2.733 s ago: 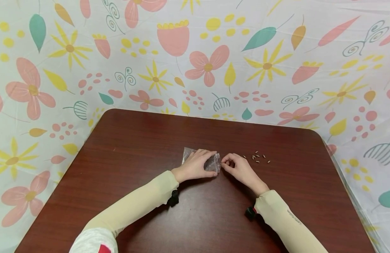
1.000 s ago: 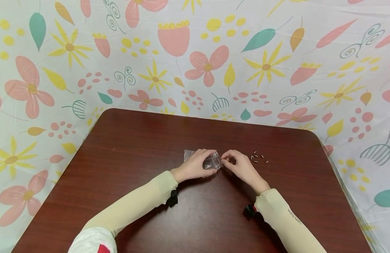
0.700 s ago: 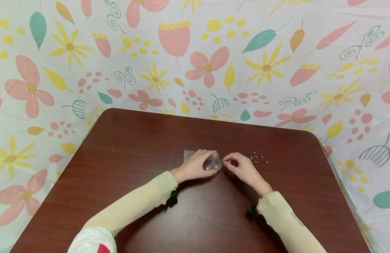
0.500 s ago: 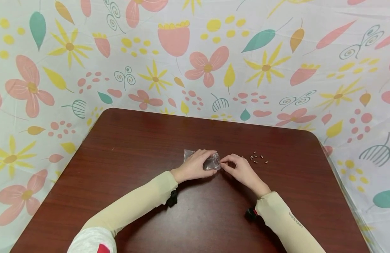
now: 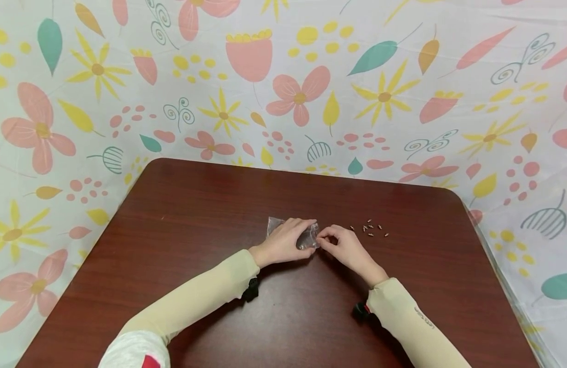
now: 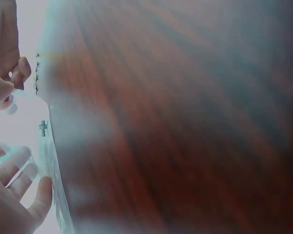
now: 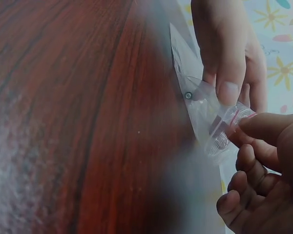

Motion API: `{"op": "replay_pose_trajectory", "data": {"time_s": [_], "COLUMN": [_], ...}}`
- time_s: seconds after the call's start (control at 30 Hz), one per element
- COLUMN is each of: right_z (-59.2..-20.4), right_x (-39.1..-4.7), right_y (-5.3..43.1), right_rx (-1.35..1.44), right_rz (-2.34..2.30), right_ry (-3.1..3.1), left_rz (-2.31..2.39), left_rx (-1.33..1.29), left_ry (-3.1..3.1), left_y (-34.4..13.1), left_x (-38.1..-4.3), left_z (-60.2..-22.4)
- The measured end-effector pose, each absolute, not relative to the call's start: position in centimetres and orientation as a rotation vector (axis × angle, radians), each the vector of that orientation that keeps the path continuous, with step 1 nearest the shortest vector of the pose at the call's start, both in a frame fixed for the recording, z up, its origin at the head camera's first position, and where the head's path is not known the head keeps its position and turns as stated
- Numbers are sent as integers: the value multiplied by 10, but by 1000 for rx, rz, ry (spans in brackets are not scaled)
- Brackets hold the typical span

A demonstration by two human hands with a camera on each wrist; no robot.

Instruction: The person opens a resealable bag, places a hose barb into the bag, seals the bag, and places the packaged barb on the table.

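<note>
The clear plastic zip bag (image 5: 307, 236) lies on the dark red-brown table (image 5: 214, 204); we see the left hand (image 5: 284, 242), fingers spread wide, over it and the right hand (image 5: 348, 248) pinching its edge.

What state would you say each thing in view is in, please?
Left hand: holding the bag
Right hand: pinching the bag's edge
Bag: at least one metal part inside; cannot tell whether sealed
Loose parts: scattered on the table
Cloth: hanging behind the table
</note>
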State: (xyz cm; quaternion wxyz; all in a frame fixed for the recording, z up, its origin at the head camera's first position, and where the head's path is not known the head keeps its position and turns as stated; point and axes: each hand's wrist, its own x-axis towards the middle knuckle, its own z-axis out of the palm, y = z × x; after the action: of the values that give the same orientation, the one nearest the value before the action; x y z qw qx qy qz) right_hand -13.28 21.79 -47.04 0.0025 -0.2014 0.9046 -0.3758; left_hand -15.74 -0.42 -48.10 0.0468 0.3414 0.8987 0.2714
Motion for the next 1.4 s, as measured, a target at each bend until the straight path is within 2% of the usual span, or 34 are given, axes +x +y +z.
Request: {"op": "replay_pose_trajectory", "data": {"time_s": [0.4, 0.93, 1.4], "right_z": [-470, -469, -469], "right_x": [-133, -131, -129], "right_y": [231, 223, 236], "right_rx": [-757, -699, -721], "right_rz": [-1104, -1098, -1109], "right_ry": [2787, 2783, 2832], "left_rz": [836, 809, 820], "left_rx": [1017, 1008, 981], "left_ry": [2742, 2739, 2749], "left_y": [-3, -2, -4], "left_x": [-158, -158, -157], "left_z": [-476, -475, -480]}}
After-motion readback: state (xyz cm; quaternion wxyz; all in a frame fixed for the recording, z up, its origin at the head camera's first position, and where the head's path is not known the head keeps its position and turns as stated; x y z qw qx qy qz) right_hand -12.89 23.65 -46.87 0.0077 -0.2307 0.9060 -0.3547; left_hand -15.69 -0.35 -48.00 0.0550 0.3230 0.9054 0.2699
